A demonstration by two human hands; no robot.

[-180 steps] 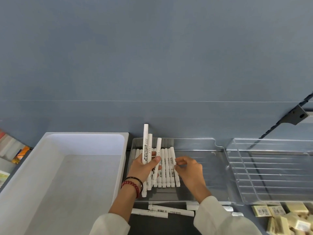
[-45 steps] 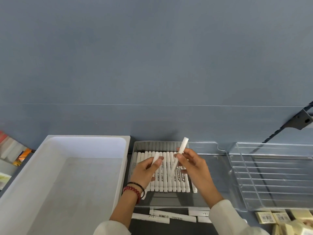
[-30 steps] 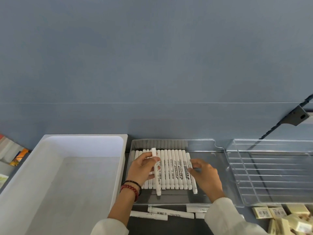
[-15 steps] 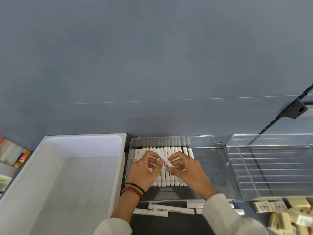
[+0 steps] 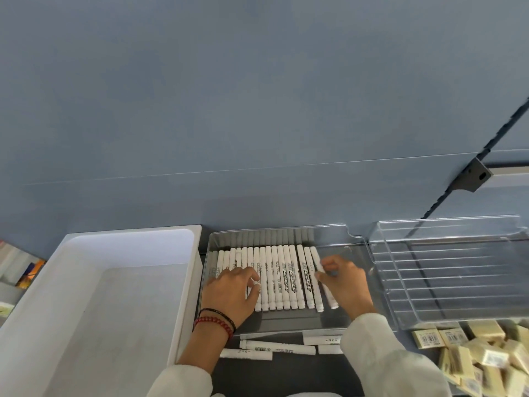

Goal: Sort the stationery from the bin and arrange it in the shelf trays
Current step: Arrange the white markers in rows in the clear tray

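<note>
Many white pens [image 5: 282, 277] lie side by side in the clear tray [image 5: 332, 234], centre of frame, low down. My right hand [image 5: 346, 285] pinches the end pen [image 5: 315, 256] between thumb and forefinger; it lies slanted at the right edge of the row. My left hand [image 5: 229, 293] rests on the row's left part, fingers bent; whether they grip a pen I cannot tell. White bin [image 5: 128, 245] to the left. Loose pens [image 5: 276, 348] below the tray. Second clear tray [image 5: 458, 282] at right, yellow packs [image 5: 486, 359] at lower right.
</note>
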